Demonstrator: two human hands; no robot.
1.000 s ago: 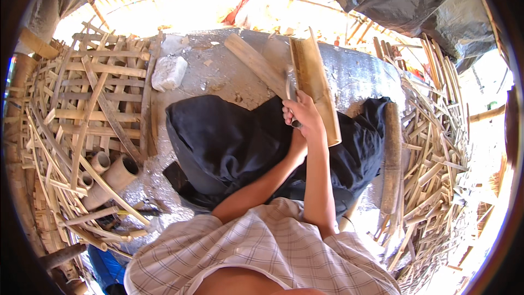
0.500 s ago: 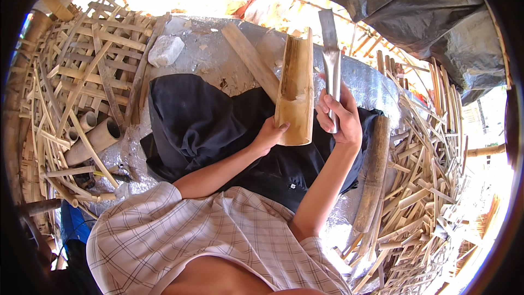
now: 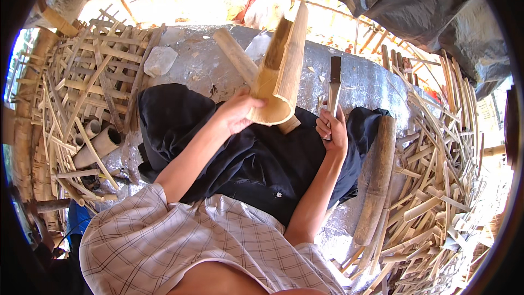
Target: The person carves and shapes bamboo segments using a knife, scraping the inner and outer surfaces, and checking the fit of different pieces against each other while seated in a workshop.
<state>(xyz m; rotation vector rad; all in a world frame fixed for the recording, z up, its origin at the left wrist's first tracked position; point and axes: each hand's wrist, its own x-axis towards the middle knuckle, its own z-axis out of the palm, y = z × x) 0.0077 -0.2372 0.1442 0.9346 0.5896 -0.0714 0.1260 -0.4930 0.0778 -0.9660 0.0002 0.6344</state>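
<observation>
My left hand (image 3: 236,111) is closed on the left side of a split bamboo trough (image 3: 289,71), thumb over its near end. The trough is lifted above my lap and tilted, with its hollow side showing. To the right, my right hand (image 3: 333,129) grips a steel chisel (image 3: 335,83) by its round metal handle. Its flat, dark blade points up and away, apart from the bamboo. A narrower bamboo piece (image 3: 234,54) lies under the trough, its near end showing over my dark trousers (image 3: 218,155).
A thick bamboo pole (image 3: 376,186) lies by my right leg, beside a heap of split bamboo strips (image 3: 431,213). On the left are a woven bamboo lattice (image 3: 103,60), bamboo tubes (image 3: 101,146) and a pale stone (image 3: 160,61). A grey sheet (image 3: 191,41) covers the ground ahead.
The trough has risen and turned, so its side wall and near end now show. My left hand has moved left and up with it. My right hand has lowered the chisel.
</observation>
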